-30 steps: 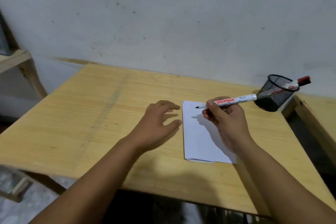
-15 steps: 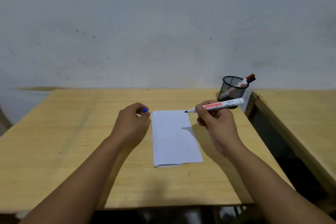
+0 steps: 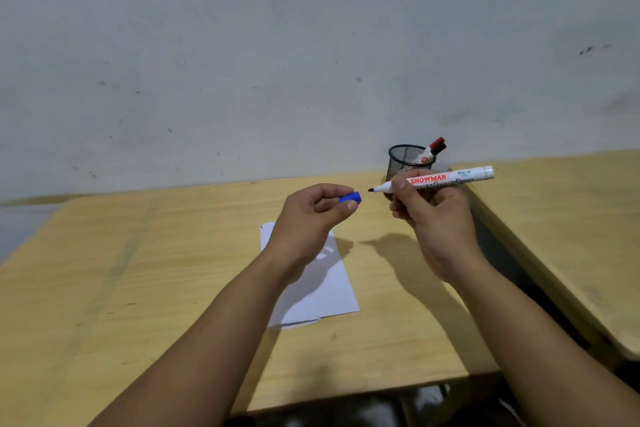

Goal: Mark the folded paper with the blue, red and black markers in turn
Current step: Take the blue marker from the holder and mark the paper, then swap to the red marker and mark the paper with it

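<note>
So nearest the camera, low centre of the frame, the folded paper (image 3: 323, 288) is lying flat on the wooden counter (image 3: 138, 288), partly under the left forearm. Can't really see any marks on it apart from maybe a tiny dark fleck at its far left corner, too small to call

Just past that, both hands are hovering above the counter at mid frame. The left hand (image 3: 311, 218) is pinching the blue cap (image 3: 350, 198) between thumb and fingers, open end aimed right. The right hand (image 3: 433, 215) is wrapping around the white marker (image 3: 436, 180), bare tip pointing left at the cap, only a small gap between them

I'm reading this as the blue marker's turn wrapping up, with the capping about to happen. Next move needs the tip lined up straight with the cap mouth and a firm push together

Further back, centre right, the black mesh cup (image 3: 403, 161) is sitting by the wall, holding a red-capped marker (image 3: 433, 148), which I'm guessing is next
</note>
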